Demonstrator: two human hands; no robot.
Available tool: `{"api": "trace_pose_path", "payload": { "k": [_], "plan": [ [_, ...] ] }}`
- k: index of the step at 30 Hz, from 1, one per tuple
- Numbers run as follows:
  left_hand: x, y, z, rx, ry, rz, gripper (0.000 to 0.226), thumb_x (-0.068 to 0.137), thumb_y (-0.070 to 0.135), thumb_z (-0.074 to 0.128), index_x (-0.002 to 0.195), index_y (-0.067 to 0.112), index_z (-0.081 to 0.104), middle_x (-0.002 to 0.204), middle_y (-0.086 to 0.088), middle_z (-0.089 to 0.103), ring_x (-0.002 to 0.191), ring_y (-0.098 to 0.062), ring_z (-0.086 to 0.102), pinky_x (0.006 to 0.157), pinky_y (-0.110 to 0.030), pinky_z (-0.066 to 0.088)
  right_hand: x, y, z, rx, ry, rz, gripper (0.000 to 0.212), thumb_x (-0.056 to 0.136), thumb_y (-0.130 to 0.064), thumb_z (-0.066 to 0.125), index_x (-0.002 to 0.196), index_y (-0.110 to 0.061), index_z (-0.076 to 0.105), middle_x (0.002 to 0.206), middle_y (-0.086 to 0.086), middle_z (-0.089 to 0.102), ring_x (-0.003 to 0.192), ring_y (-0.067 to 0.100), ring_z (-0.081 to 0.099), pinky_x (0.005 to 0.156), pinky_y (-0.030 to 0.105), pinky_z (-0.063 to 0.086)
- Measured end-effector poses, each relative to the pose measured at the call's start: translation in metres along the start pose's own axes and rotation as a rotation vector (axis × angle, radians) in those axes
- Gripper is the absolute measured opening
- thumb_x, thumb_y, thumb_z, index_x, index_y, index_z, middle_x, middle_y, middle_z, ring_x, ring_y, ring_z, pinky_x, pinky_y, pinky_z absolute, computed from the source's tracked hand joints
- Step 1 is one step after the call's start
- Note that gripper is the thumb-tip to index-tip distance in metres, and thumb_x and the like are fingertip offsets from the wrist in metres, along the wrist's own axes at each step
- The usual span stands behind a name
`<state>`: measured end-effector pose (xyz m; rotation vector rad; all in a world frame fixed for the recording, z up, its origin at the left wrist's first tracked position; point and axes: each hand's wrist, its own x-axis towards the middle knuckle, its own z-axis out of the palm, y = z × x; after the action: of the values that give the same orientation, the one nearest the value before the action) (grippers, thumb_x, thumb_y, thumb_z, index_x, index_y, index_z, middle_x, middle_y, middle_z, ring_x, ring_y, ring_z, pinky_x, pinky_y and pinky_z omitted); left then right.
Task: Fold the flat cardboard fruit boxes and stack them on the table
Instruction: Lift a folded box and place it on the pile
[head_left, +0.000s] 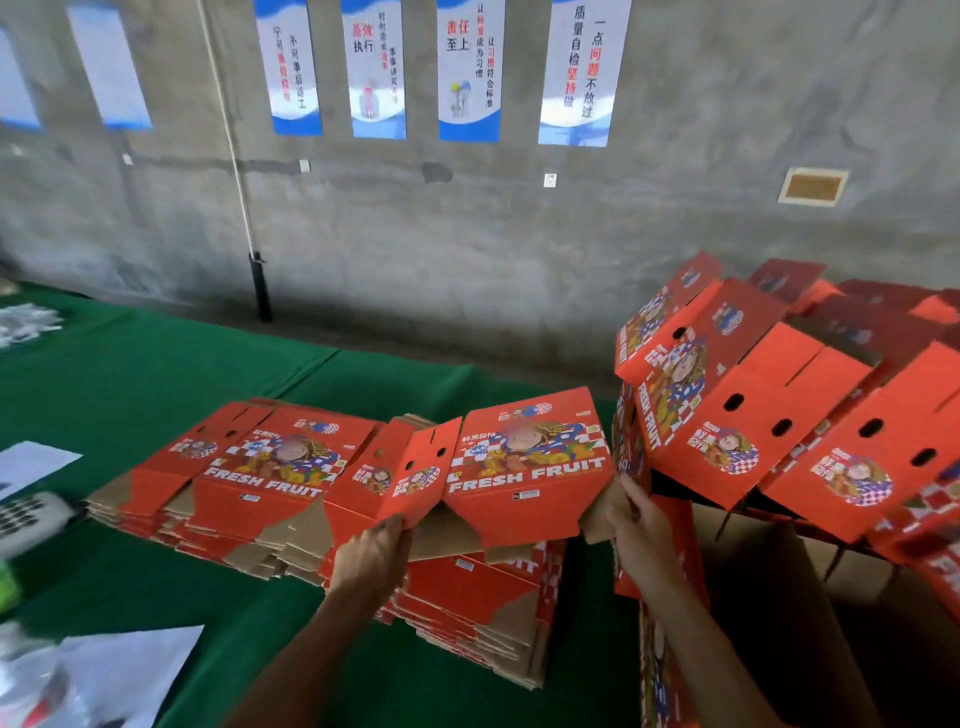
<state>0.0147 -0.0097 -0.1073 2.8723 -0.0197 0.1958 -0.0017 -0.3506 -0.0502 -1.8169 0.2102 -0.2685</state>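
Green cloth covers the table (156, 384), which stands before a grey concrete wall hung with blue-and-white posters (470, 73). Two stacks of flat red boxes (249, 483) lie on the table. One flat box (524, 467), printed FRESH FRUIT, is held raised just above the nearer stack. Left hand (371, 556) grips its lower left flap, fingers curled round the edge. Right hand (636, 525) pinches its lower right corner. Right of the held box, folded boxes (753, 405) are piled, tilted, touching one another. White papers (31, 462) lie left of the stacks.
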Motion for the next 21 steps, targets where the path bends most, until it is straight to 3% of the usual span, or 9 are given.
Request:
{"api": "trace_pose_path", "payload": {
  "k": [2,4,6,8,12,14,16,19,21],
  "plan": [
    [-0.002,-0.001,-0.023,-0.022,0.102,-0.047,0.046,0.109,0.05,0.023,0.125,0.021,0.056,0.072,0.008,0.063,0.053,-0.005,0.061,0.052,-0.019,0.053,-0.002,-0.012,-0.005,0.031,0.056,-0.06,0.051,0.103,-0.018,0.058,0.153,-0.018,0.048,0.155,0.004,0.049,0.136,0.018,0.049,0.098,0.025,0.04],
    [-0.004,-0.001,-0.047,-0.195,0.261,-0.121,0.048,0.107,0.054,0.034,0.115,0.018,0.066,0.066,0.007,0.064,0.047,-0.009,0.06,0.046,-0.022,0.049,-0.004,-0.028,-0.008,0.097,0.095,-0.127,0.042,0.103,-0.032,0.061,0.144,-0.023,0.059,0.146,0.001,0.058,0.129,0.014,0.055,0.09,0.02,0.042],
    [-0.002,-0.006,-0.072,-0.43,0.421,-0.197,0.053,0.102,0.059,0.043,0.097,0.013,0.069,0.071,-0.004,0.069,0.057,-0.022,0.065,0.053,-0.032,0.054,-0.006,-0.046,-0.008,0.175,0.095,-0.186,0.024,0.103,-0.041,0.059,0.118,-0.028,0.072,0.119,0.006,0.071,0.108,0.02,0.066,0.08,0.025,0.047],
    [0.0,-0.01,-0.098,-0.684,0.557,-0.213,0.056,0.098,0.063,0.049,0.087,0.01,0.065,0.074,-0.008,0.071,0.066,-0.028,0.07,0.059,-0.041,0.058,-0.003,-0.062,-0.007,0.19,0.106,-0.229,0.027,0.102,-0.045,0.059,0.103,-0.021,0.072,0.108,0.015,0.07,0.099,0.024,0.067,0.084,0.036,0.05],
    [-0.002,-0.013,-0.131,-1.071,0.792,-0.275,0.042,0.098,0.037,0.067,0.13,0.01,0.06,0.117,-0.013,0.071,0.104,-0.027,0.07,0.091,-0.043,0.058,0.005,-0.089,-0.013,0.338,0.132,-0.201,0.044,0.097,-0.047,0.066,0.126,-0.015,0.069,0.13,0.005,0.069,0.122,0.027,0.062,0.109,0.054,0.046],
    [-0.002,-0.013,-0.139,-1.119,0.825,-0.25,0.041,0.101,0.026,0.065,0.14,0.014,0.059,0.128,-0.008,0.068,0.113,-0.023,0.066,0.1,-0.039,0.053,0.006,-0.095,-0.015,0.439,0.067,-0.214,0.034,0.1,-0.037,0.064,0.128,-0.02,0.071,0.135,0.0,0.067,0.125,0.021,0.061,0.109,0.048,0.046],
    [-0.005,-0.007,-0.145,-1.118,0.828,-0.183,0.024,0.104,0.015,0.058,0.125,0.012,0.069,0.122,-0.005,0.071,0.116,-0.023,0.066,0.105,-0.041,0.051,0.005,-0.093,-0.014,0.447,-0.016,-0.224,0.026,0.104,-0.019,0.054,0.122,-0.018,0.073,0.13,0.0,0.069,0.118,0.015,0.063,0.102,0.04,0.047],
    [-0.009,0.0,-0.145,-1.025,0.741,-0.173,0.02,0.106,0.013,0.054,0.111,0.018,0.073,0.112,-0.002,0.074,0.109,-0.017,0.067,0.103,-0.049,0.052,0.003,-0.086,-0.01,0.495,-0.077,-0.148,0.024,0.087,0.004,0.058,0.081,-0.013,0.074,0.083,-0.002,0.074,0.075,0.007,0.069,0.073,0.026,0.053],
    [-0.016,0.005,-0.148,-1.141,0.582,-0.184,0.03,0.106,0.039,0.053,0.12,0.022,0.073,0.115,0.002,0.076,0.112,-0.015,0.069,0.103,-0.05,0.053,0.005,-0.084,-0.005,0.524,-0.138,-0.055,0.045,0.083,0.018,0.051,0.057,-0.015,0.067,0.065,0.006,0.065,0.056,0.006,0.064,0.063,0.023,0.053]
  ]
}}
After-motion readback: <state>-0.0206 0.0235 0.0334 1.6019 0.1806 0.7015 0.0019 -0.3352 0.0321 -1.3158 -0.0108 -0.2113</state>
